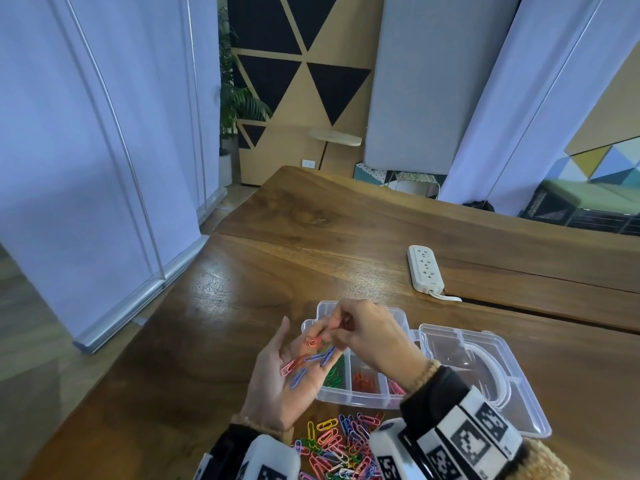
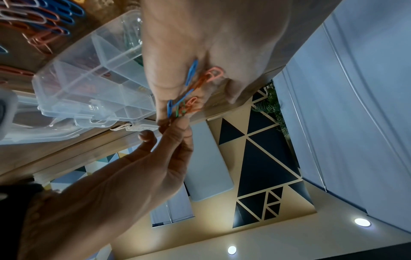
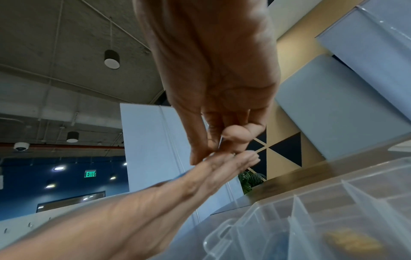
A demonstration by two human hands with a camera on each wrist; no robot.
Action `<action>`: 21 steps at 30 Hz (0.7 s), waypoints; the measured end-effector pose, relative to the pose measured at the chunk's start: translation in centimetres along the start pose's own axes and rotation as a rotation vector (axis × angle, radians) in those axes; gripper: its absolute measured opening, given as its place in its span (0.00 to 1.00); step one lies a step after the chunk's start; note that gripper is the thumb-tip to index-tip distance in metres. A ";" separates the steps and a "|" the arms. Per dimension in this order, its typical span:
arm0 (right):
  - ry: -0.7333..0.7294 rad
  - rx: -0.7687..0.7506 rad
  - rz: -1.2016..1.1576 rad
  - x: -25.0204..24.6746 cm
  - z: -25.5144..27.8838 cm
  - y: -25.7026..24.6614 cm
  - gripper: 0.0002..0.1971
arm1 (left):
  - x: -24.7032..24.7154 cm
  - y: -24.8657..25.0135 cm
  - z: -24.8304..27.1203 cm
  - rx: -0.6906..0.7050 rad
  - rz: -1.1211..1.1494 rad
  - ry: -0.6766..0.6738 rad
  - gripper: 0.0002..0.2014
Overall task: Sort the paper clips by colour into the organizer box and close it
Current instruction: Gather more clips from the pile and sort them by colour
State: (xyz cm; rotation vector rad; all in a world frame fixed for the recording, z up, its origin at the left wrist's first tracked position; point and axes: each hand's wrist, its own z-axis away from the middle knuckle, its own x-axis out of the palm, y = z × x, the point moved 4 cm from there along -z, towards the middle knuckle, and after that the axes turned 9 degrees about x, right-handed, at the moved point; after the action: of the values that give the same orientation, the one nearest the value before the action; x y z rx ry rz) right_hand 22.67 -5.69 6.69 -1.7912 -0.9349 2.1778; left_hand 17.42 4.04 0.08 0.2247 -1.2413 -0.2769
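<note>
Paper clips: in upturned left palm, above organizer box.
Left hand: flat, fingers straight, carrying clips.
Right hand: pinching a clip at left fingertips.

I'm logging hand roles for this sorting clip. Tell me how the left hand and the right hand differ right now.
The left hand lies palm up with fingers fairly straight, a tray for several loose paper clips; the right hand is palm down, fingers curled.

The left hand only carries; the right hand pinches at a clip near the left fingertips.

The left hand sits beside the organizer box; the right hand hangs over it.

Both are bare, raised off the table.
</note>
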 end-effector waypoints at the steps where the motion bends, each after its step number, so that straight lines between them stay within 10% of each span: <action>1: 0.009 -0.005 -0.029 -0.3 -0.1 0.0 0.09 | 0.0 0.0 0.0 -0.012 0.001 0.000 0.29; 12: 0.254 -0.025 -0.161 -2.3 0.3 0.7 0.06 | -0.6 0.9 -0.3 0.028 0.051 -0.019 0.25; 21: 0.088 0.031 0.017 1.7 0.7 1.8 0.03 | -1.4 2.3 -0.9 0.138 0.116 -0.022 0.33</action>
State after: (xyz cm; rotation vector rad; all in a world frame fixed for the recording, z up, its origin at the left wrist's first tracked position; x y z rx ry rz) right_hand 21.99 -6.46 4.33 -1.8706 -0.8654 2.0932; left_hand 18.07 6.69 -0.73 0.2684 -1.2921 -0.0937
